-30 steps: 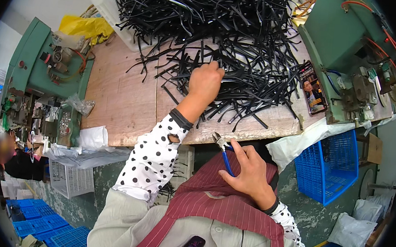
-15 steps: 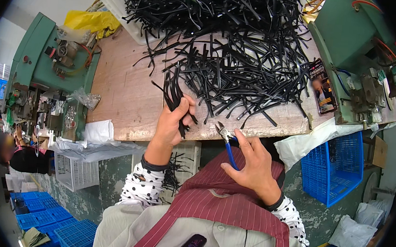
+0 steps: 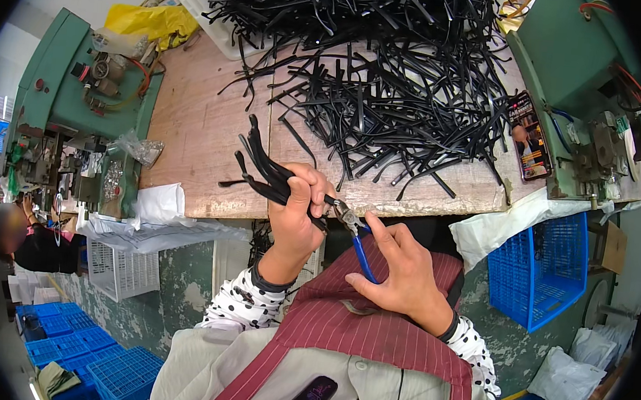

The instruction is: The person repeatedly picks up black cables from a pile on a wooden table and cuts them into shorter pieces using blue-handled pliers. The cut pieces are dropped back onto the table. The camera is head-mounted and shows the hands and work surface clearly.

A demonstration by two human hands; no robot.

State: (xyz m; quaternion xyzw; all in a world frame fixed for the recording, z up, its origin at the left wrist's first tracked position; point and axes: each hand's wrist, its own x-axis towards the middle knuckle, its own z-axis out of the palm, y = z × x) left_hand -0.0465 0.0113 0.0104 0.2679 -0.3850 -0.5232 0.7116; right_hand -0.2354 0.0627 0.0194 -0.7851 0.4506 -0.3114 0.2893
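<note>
My left hand (image 3: 298,212) is closed round a bunch of black eyeglass temples (image 3: 262,166), their curved ends fanning out to the left over the table's front edge. In my right hand (image 3: 404,272) is a pair of side cutters (image 3: 362,253) with blue handles. The cutters' jaws are at the right-hand ends of the bunch, beside my left fingers; whether they bite on one cannot be made out. Beyond both hands, a large pile of the same black temples (image 3: 411,124) covers much of the wooden table (image 3: 197,124).
Green machines stand at the left (image 3: 82,95) and right (image 3: 568,69) of the table. A printed card package (image 3: 529,138) lies by the right one. Below right is a blue crate (image 3: 539,272); a white crate (image 3: 124,270) stands lower left. Another person (image 3: 45,248) is at far left.
My left hand has moved right and turned, tipping the bunch leftward. The cutters have risen slightly left, and their jaws now meet the ends of the bunch.
</note>
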